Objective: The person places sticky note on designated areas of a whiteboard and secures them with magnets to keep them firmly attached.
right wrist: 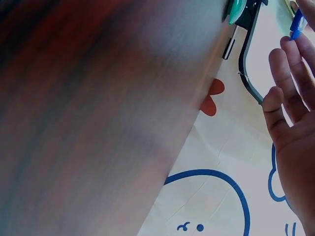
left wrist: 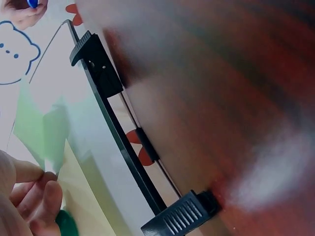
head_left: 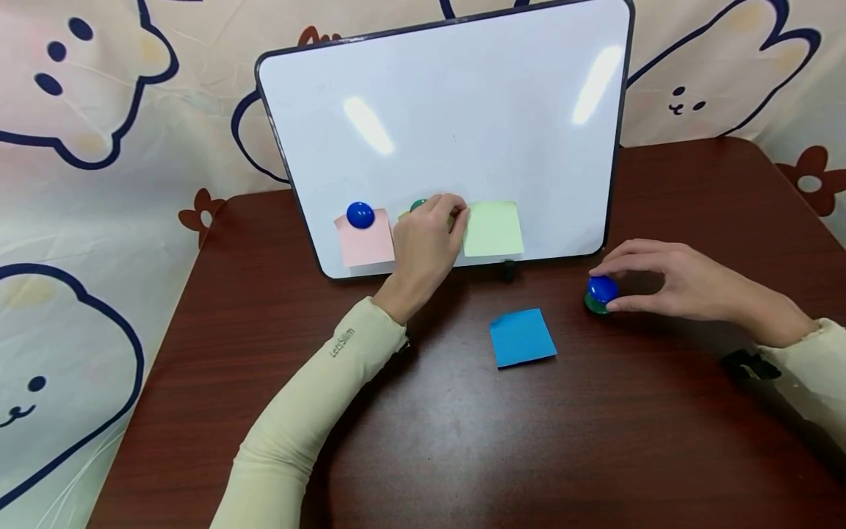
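Observation:
On the whiteboard (head_left: 463,125), my left hand (head_left: 426,239) pinches the left edge of a pale green sticky note (head_left: 494,229) between thumb and finger. That hand partly hides a yellow sticky note (left wrist: 86,196) and the green magnet (head_left: 418,204) on it. Further left, a round blue magnet (head_left: 360,215) sits on a pink sticky note (head_left: 366,242). My right hand (head_left: 681,283) holds another blue magnet (head_left: 602,287) between thumb and fingers, to the right of the board. Directly below it in the head view, a second green magnet (head_left: 596,306) shows at the table.
A blue sticky-note pad (head_left: 523,338) lies on the dark wooden table (head_left: 463,441) in front of the board. Black clips (left wrist: 103,69) grip the board's lower edge. Behind hangs a curtain (head_left: 218,110) printed with cartoon animals.

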Demonstrator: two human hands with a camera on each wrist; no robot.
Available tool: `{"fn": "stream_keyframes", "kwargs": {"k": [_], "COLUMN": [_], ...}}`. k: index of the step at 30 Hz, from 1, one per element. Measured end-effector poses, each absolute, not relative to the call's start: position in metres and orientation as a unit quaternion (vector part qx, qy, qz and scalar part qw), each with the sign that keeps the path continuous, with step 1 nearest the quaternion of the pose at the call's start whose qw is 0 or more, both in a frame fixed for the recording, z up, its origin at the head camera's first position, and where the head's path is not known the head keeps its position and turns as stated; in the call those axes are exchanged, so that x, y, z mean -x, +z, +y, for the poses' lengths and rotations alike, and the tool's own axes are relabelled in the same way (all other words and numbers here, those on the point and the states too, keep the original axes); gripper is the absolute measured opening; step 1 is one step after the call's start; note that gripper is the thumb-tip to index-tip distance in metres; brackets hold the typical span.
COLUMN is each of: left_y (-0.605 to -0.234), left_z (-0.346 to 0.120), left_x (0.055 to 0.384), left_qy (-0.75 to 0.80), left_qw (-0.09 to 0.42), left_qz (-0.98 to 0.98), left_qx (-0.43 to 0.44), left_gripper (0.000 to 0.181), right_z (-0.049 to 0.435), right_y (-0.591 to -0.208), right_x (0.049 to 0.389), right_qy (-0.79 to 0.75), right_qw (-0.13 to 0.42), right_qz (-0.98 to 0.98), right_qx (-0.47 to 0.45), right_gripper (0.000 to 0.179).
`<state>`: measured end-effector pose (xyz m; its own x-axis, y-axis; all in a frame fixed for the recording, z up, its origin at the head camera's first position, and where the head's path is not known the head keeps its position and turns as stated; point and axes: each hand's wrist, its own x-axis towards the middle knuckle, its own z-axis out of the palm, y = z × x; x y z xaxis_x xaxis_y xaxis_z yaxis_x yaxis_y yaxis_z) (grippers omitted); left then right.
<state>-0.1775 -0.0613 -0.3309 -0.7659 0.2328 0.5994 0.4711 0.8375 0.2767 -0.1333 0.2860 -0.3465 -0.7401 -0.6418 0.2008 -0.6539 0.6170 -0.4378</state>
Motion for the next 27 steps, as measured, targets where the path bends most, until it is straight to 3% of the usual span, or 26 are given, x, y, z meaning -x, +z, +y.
{"fn": "stream_keyframes", "kwargs": {"k": [27], "left_y": [-0.3291], "left_z": [-0.0525], "left_x": [0.1794], "left_qy": [-0.187], "left_qw": [0.283], "left_qz": [-0.927], "left_qx": [0.161], "left_gripper": [0.016], "right_z": [0.2858], "right_y": [-0.3476], "right_x": [0.1347], "right_qy": [0.247], "right_qw": [0.025], "right_qz": [-0.891], "right_qx": [-0.381], "right_gripper": [0.057]}}
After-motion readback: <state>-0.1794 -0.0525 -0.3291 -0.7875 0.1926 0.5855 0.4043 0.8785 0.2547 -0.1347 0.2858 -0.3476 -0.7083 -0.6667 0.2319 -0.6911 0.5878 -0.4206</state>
